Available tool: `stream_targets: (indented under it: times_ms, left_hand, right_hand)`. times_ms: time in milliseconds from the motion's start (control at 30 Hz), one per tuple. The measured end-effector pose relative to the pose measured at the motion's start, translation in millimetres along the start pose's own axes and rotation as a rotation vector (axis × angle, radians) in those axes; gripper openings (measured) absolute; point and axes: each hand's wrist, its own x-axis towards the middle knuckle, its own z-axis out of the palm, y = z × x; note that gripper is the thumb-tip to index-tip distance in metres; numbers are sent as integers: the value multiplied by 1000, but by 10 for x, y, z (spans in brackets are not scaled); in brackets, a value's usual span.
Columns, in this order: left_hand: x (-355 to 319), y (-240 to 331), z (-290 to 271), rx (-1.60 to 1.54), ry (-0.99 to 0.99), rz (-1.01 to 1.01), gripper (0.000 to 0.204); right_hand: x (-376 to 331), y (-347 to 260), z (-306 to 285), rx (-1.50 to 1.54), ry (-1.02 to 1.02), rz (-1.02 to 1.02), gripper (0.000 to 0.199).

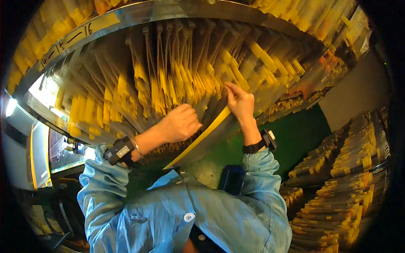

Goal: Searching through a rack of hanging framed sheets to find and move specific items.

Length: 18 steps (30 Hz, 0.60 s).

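Many thin dark and translucent sheets with yellow edges (185,86) hang packed in a row in front of me. My right hand (241,103) is closed in a pinch, thumb against forefinger, at the upper part of one translucent yellow-edged sheet (206,131). That sheet's long yellow edge slants down and left from the hand toward my chest. Lower and to the left, my left hand (181,123) is curled closed against the hanging sheets, its back toward me. Its fingertips are hidden, so what it holds, if anything, cannot be made out.
A curved metal rail (139,12) with handwritten marks runs above the row. More yellow-edged sheets (354,168) fill racks at the right. A green floor (306,130) shows below. At the left is a bright lit panel (63,156). A dark case (231,179) sits by my right forearm.
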Motion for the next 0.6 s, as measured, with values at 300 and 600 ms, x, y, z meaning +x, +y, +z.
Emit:
stream_targets:
  times_ms: [300,600]
  left_hand:
    - [887,-154,757,392,-137,149,29]
    - [626,-291,644,494,-356,28,33]
  right_hand:
    - [123,525,-151,-28,42,15,9]
    - [155,840,-85,46,96,20,9]
